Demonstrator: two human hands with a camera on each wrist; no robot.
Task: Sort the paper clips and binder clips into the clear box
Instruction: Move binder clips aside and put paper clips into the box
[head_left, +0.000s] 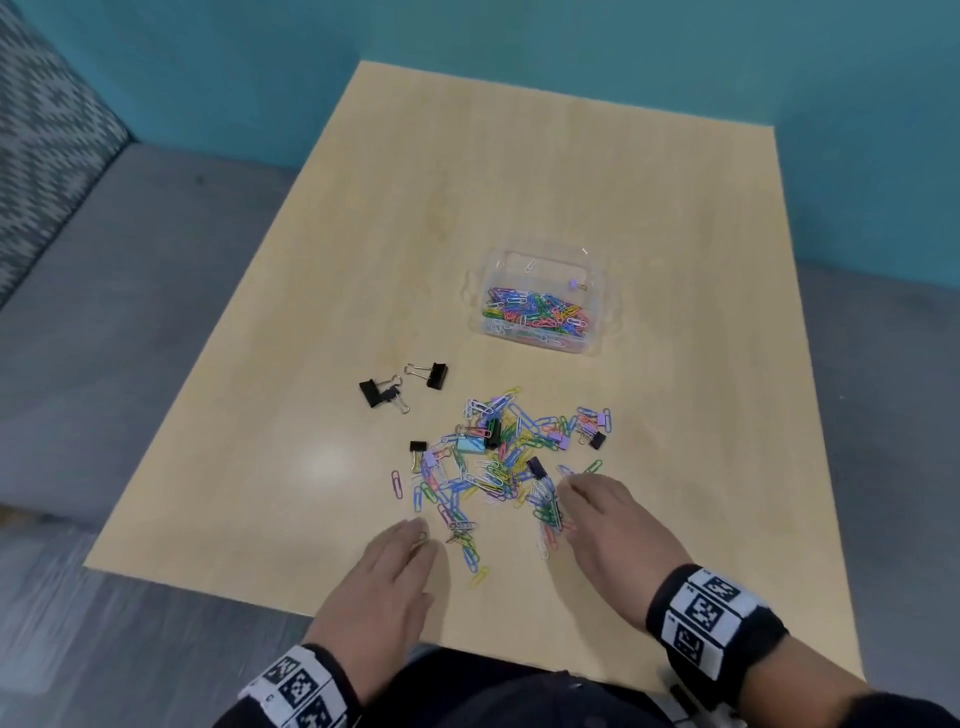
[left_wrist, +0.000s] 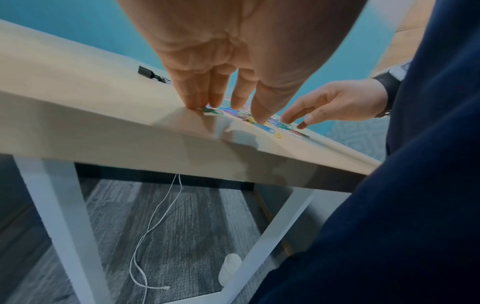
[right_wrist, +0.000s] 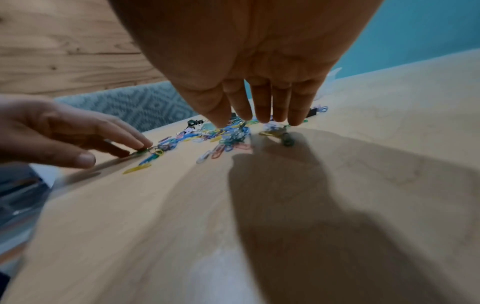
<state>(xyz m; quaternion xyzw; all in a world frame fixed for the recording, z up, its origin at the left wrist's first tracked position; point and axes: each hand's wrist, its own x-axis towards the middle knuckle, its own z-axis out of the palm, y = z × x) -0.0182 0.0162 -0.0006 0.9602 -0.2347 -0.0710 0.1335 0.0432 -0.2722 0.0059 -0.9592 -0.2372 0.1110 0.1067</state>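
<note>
A loose pile of coloured paper clips (head_left: 488, 467) mixed with small binder clips lies on the table's near half. Beyond it stands the clear box (head_left: 556, 264), its near half filled with paper clips and a purple binder clip at its far right. Three black binder clips (head_left: 382, 392) lie left of the pile. My left hand (head_left: 415, 535) has straight fingers, with fingertips (left_wrist: 197, 102) touching a green clip at the pile's near left edge. My right hand (head_left: 563, 493) lies flat-fingered, its fingertips (right_wrist: 259, 117) resting on clips at the pile's near right.
The light wooden table (head_left: 519, 182) stands against a teal wall, with a grey upholstered bench (head_left: 130, 286) to its left. Under the table a white cable (left_wrist: 155, 216) hangs down to the carpet between white legs.
</note>
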